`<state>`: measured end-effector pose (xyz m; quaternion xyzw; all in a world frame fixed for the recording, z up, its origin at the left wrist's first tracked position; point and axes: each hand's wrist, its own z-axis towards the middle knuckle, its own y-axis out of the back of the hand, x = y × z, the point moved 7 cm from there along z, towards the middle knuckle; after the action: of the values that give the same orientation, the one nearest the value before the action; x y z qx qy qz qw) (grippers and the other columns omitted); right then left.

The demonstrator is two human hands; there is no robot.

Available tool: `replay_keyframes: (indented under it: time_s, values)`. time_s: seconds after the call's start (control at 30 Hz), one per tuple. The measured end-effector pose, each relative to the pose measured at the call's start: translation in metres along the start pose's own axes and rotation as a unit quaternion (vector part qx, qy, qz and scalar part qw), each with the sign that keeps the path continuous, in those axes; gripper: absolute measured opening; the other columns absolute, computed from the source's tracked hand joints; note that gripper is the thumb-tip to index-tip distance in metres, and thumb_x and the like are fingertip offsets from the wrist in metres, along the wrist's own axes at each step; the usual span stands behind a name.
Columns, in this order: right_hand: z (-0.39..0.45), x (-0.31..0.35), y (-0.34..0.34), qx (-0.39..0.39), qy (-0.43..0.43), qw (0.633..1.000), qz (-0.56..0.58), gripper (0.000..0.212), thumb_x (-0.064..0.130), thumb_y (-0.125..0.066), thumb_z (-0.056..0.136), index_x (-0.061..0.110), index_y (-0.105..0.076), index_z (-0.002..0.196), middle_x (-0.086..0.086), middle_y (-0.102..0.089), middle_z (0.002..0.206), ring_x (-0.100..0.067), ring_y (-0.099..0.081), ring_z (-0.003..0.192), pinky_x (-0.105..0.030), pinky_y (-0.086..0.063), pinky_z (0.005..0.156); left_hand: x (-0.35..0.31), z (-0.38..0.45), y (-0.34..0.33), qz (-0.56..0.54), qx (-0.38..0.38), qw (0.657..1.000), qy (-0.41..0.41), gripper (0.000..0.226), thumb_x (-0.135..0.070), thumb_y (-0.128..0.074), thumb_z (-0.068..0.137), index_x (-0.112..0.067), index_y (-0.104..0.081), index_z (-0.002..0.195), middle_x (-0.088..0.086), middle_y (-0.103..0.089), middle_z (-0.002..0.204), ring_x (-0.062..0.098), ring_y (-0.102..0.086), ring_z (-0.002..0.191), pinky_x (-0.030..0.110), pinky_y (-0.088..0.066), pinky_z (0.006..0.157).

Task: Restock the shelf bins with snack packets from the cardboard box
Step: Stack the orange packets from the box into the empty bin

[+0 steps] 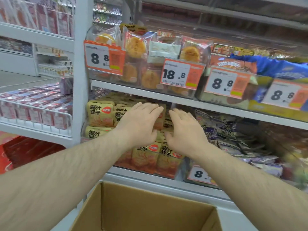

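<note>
1. Far left, a white wire-fronted shelf (35, 117) holds rows of small red and purple packs, glossy and flat.
2. The left hand (139, 124) lies flat, fingers straight and together, pressing on the yellow snack packets (100, 114) in the clear plastic shelf bin (166, 169); it grips nothing.
3. The right hand (185, 129) sits just beside it, fingers spread and relaxed, resting on the same pile and holding nothing.
4. The step appears to be settling packets into the bin, patting the heap level. The packets are slippery foil pouches, flat and rectangular, stacked loosely, so they may slide.
5. The cardboard box (150, 210) stands open below the hands, matte brown; no packets show in the part visible.
6. Next move likely calls for reaching down into the box for more, or checking it is finished.
7. To the right, purple crinkled bags (233, 139) fill the neighbouring bin.
</note>
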<state>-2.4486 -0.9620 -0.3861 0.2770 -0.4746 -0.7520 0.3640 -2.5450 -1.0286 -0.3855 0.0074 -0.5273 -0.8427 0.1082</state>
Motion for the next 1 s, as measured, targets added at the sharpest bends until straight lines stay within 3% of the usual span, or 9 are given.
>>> replay_keyframes:
  time_s: [0.1,0.37,0.5,0.57,0.6,0.67,0.77,0.87,1.0]
  values:
    - [-0.036,-0.042,0.001,0.016,-0.02,0.999,0.023,0.07,0.036,-0.054,0.093,0.013,-0.026,0.153,-0.007,-0.024,0.162,-0.021,-0.019,0.149,-0.037,-0.011,0.123,-0.055,0.016,-0.011,-0.034,0.03,0.999,-0.029,0.075,-0.037,-0.052,0.091,-0.019,-0.02,0.157,0.0,-0.023,0.162,0.017,-0.019,0.149,0.035,-0.008,0.123]
    - [-0.065,-0.185,-0.019,0.059,-0.194,0.976,0.085,0.051,0.033,-0.052,0.096,0.014,-0.044,0.143,-0.014,-0.053,0.136,-0.033,-0.05,0.125,-0.039,-0.043,0.101,-0.138,0.059,-0.047,-0.037,0.064,0.995,-0.066,0.063,-0.037,-0.044,0.098,-0.021,-0.023,0.155,0.001,-0.018,0.163,0.022,-0.014,0.149,0.04,-0.011,0.121]
    - [-0.05,-0.237,-0.032,0.076,-0.256,0.959,0.09,0.049,0.024,-0.05,0.096,0.017,-0.041,0.144,-0.019,-0.057,0.127,-0.035,-0.055,0.116,-0.036,-0.048,0.085,-0.164,0.092,-0.072,0.016,0.102,0.989,-0.102,0.058,-0.041,-0.034,0.103,-0.034,-0.014,0.156,0.0,0.003,0.166,0.028,0.005,0.151,0.05,-0.002,0.123]
    - [-0.039,-0.25,-0.042,0.087,-0.256,0.959,0.084,0.063,0.021,-0.052,0.092,0.024,-0.03,0.151,-0.02,-0.052,0.135,-0.035,-0.056,0.114,-0.035,-0.049,0.083,-0.172,0.11,-0.087,0.059,0.126,0.983,-0.116,0.058,-0.045,-0.029,0.103,-0.042,-0.007,0.156,0.0,0.017,0.165,0.031,0.017,0.151,0.053,0.006,0.121]
    - [-0.032,-0.253,-0.047,0.092,-0.245,0.963,0.071,0.071,0.02,-0.052,0.09,0.029,-0.022,0.154,-0.02,-0.041,0.147,-0.036,-0.051,0.123,-0.038,-0.047,0.094,-0.171,0.117,-0.095,0.073,0.139,0.982,-0.108,0.059,-0.046,-0.029,0.103,-0.044,-0.004,0.156,0.0,0.022,0.164,0.032,0.021,0.149,0.054,0.009,0.121]
    - [-0.017,-0.256,-0.062,0.11,-0.205,0.972,0.027,0.078,0.025,-0.051,0.089,0.038,-0.012,0.156,-0.013,-0.013,0.163,-0.033,-0.021,0.148,-0.045,-0.021,0.12,-0.166,0.127,-0.109,0.075,0.156,0.983,-0.067,0.065,-0.047,-0.034,0.101,-0.046,0.002,0.155,0.001,0.029,0.161,0.037,0.026,0.147,0.055,0.013,0.119]
    - [-0.002,-0.262,-0.091,0.177,-0.147,0.973,-0.024,0.068,0.05,-0.041,0.097,0.045,-0.007,0.154,-0.002,0.013,0.165,-0.027,0.016,0.151,-0.048,0.005,0.122,-0.162,0.135,-0.122,0.066,0.173,0.983,-0.011,0.081,-0.05,-0.046,0.095,-0.05,0.012,0.151,0.005,0.037,0.157,0.046,0.029,0.143,0.063,0.011,0.116]
    - [0.0,-0.271,-0.112,0.233,-0.121,0.965,0.003,0.067,0.066,-0.032,0.096,0.05,-0.001,0.153,0.002,0.023,0.162,-0.026,0.022,0.149,-0.05,0.003,0.122,-0.163,0.141,-0.132,0.045,0.199,0.979,0.029,0.09,-0.052,-0.051,0.09,-0.054,0.019,0.147,0.004,0.045,0.152,0.05,0.036,0.138,0.072,0.009,0.111]
    - [0.001,-0.269,-0.11,0.215,-0.097,0.972,-0.001,0.06,0.066,-0.031,0.095,0.057,-0.008,0.149,0.002,0.026,0.161,-0.031,0.02,0.149,-0.054,0.005,0.121,-0.163,0.143,-0.13,0.062,0.181,0.981,0.031,0.084,-0.063,-0.044,0.091,-0.053,0.017,0.148,0.007,0.043,0.154,0.051,0.036,0.137,0.072,0.015,0.109]
